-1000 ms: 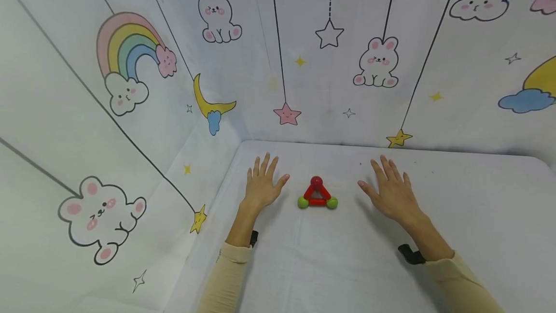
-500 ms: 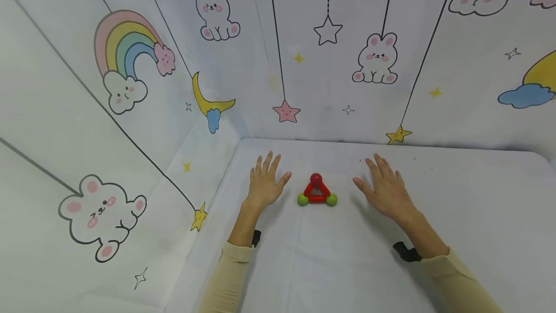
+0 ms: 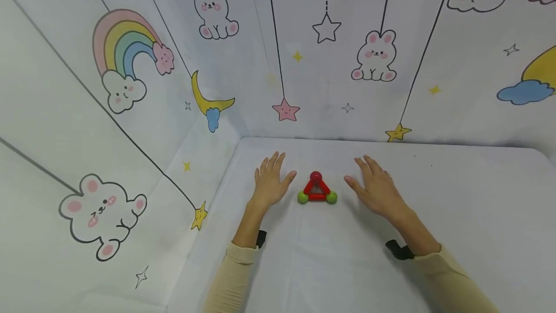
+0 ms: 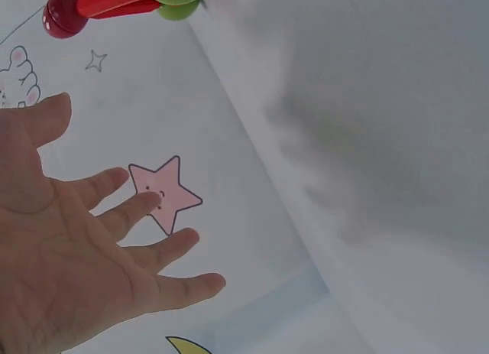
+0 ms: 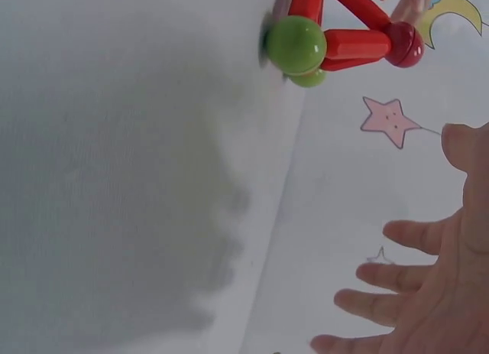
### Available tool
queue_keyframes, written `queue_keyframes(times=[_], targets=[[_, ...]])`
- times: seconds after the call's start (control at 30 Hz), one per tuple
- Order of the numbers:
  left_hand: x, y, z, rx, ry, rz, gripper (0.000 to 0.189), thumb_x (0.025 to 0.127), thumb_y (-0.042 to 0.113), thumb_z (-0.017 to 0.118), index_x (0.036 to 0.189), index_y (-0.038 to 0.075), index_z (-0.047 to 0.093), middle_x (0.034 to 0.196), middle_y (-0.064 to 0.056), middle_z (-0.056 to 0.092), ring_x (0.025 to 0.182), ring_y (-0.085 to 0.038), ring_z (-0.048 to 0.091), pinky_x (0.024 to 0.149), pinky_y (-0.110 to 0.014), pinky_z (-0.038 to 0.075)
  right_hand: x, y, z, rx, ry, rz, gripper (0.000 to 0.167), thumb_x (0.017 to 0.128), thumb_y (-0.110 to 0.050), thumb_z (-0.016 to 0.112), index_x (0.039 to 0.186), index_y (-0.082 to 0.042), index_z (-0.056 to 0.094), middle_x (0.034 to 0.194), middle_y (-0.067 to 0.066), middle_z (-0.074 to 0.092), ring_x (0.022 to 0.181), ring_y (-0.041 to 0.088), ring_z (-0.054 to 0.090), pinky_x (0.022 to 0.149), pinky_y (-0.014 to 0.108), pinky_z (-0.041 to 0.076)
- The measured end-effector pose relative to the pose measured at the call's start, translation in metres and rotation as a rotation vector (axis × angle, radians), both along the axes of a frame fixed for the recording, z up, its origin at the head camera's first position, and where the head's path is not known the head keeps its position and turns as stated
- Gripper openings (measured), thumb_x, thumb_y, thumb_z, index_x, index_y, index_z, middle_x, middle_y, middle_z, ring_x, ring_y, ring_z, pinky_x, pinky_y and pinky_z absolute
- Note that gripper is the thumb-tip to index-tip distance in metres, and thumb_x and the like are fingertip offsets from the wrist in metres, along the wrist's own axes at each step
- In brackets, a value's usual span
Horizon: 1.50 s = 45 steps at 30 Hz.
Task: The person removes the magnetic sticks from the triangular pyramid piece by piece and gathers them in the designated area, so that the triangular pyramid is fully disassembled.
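A triangular ball-and-rod toy of red rods (image 3: 317,197), with a red ball (image 3: 316,176) at its far corner and green balls (image 3: 302,197) at the near ones, sits on the white tabletop. In the right wrist view its red ball (image 5: 405,44) stands away from the surface, with further rods and a second green ball partly hidden. My left hand (image 3: 270,182) hovers to its left, palm inward and fingers spread. On the other side is my right hand (image 3: 380,190), its fingers extended too. Both hands hold nothing and are apart from the toy.
White cloth covers the table (image 3: 304,264). Upright white panels with printed rabbits, rainbows and stars stand along its back and left side; a pink star (image 3: 286,109) is printed on the back one. A dark wrist mount (image 3: 398,249) shows under the right wrist.
Both hands have moved inward, closer to the toy, the right one farther than the left. The toy keeps its place on the table; the head view has shifted slightly.
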<state>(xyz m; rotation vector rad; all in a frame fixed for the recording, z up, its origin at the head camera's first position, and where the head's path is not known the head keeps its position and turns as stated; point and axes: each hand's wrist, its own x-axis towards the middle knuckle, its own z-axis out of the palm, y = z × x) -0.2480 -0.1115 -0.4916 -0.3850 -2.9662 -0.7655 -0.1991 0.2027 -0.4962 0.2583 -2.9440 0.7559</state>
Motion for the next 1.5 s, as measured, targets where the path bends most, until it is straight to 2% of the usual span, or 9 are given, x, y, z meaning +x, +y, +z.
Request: queue_keyframes(times=[0.1, 0.3, 0.5, 0.73, 0.93, 1.13, 1.3, 1.5], targets=[[0.004, 0.005, 0.007, 0.07, -0.014, 0.005, 0.071, 0.106, 0.053, 0.052, 0.165, 0.02, 0.031, 0.169, -0.01, 0.03, 0.153, -0.04, 0.028, 0.118, -0.074, 0.02, 0.001, -0.005, 0.0, -0.017, -0.007, 0.019, 0.084, 0.106, -0.063, 0.043, 0.162, -0.004, 0.029, 0.166, 0.03, 0.023, 0.149, 0.052, 0.027, 0.116, 0.074, 0.023], [0.009, 0.014, 0.008, 0.201, -0.046, -0.026, 0.065, 0.107, 0.047, 0.055, 0.163, 0.019, 0.037, 0.166, -0.01, 0.036, 0.147, -0.039, 0.039, 0.117, -0.061, 0.037, 0.003, -0.013, -0.002, -0.051, -0.025, 0.032, 0.081, 0.106, -0.062, 0.044, 0.161, -0.004, 0.032, 0.165, 0.028, 0.027, 0.148, 0.051, 0.031, 0.115, 0.072, 0.031], [0.01, 0.024, 0.009, 0.285, -0.053, -0.071, 0.062, 0.107, 0.044, 0.056, 0.161, 0.019, 0.04, 0.164, -0.01, 0.038, 0.15, -0.034, 0.038, 0.119, -0.059, 0.034, 0.004, -0.02, 0.002, -0.064, -0.021, 0.024, 0.076, 0.106, -0.059, 0.048, 0.156, -0.004, 0.04, 0.16, 0.028, 0.036, 0.144, 0.05, 0.038, 0.108, 0.07, 0.041], [0.007, 0.033, 0.003, 0.344, -0.061, -0.094, 0.059, 0.106, 0.043, 0.058, 0.159, 0.021, 0.044, 0.163, -0.007, 0.041, 0.145, -0.032, 0.046, 0.114, -0.056, 0.043, 0.001, -0.031, 0.0, -0.053, -0.021, 0.001, 0.068, 0.103, -0.049, 0.061, 0.153, -0.005, 0.047, 0.152, 0.026, 0.05, 0.135, 0.048, 0.051, 0.103, 0.067, 0.047], [0.007, 0.039, -0.003, 0.394, -0.064, -0.096, 0.058, 0.104, 0.041, 0.063, 0.157, 0.023, 0.048, 0.161, -0.008, 0.042, 0.137, -0.032, 0.052, 0.107, -0.052, 0.051, -0.001, -0.038, -0.004, -0.107, 0.008, 0.014, 0.06, 0.101, -0.042, 0.068, 0.146, -0.005, 0.056, 0.141, 0.021, 0.062, 0.126, 0.042, 0.06, 0.097, 0.061, 0.054], [0.006, 0.046, -0.009, 0.52, -0.109, -0.108, 0.06, 0.102, 0.039, 0.068, 0.156, 0.024, 0.047, 0.16, -0.01, 0.042, 0.136, -0.037, 0.055, 0.102, -0.047, 0.056, -0.003, -0.044, -0.007, -0.2, 0.024, 0.041, 0.054, 0.099, -0.035, 0.072, 0.141, -0.003, 0.061, 0.134, 0.018, 0.068, 0.118, 0.04, 0.066, 0.091, 0.058, 0.058], [0.006, 0.052, -0.01, 0.622, -0.138, -0.102, 0.066, 0.099, 0.035, 0.074, 0.158, 0.026, 0.045, 0.159, -0.007, 0.044, 0.133, -0.032, 0.059, 0.092, -0.042, 0.061, -0.006, -0.051, -0.01, -0.252, 0.019, 0.051, 0.051, 0.098, -0.034, 0.074, 0.138, -0.003, 0.063, 0.127, 0.016, 0.072, 0.114, 0.038, 0.07, 0.089, 0.055, 0.06], [0.006, 0.058, -0.014, 0.723, -0.152, -0.108, 0.071, 0.095, 0.025, 0.08, 0.157, 0.029, 0.045, 0.154, -0.005, 0.052, 0.124, -0.027, 0.065, 0.087, -0.036, 0.062, -0.011, -0.057, -0.016, -0.301, 0.021, 0.088, 0.038, 0.096, -0.028, 0.078, 0.124, -0.004, 0.073, 0.112, 0.012, 0.077, 0.098, 0.031, 0.076, 0.083, 0.051, 0.062]])
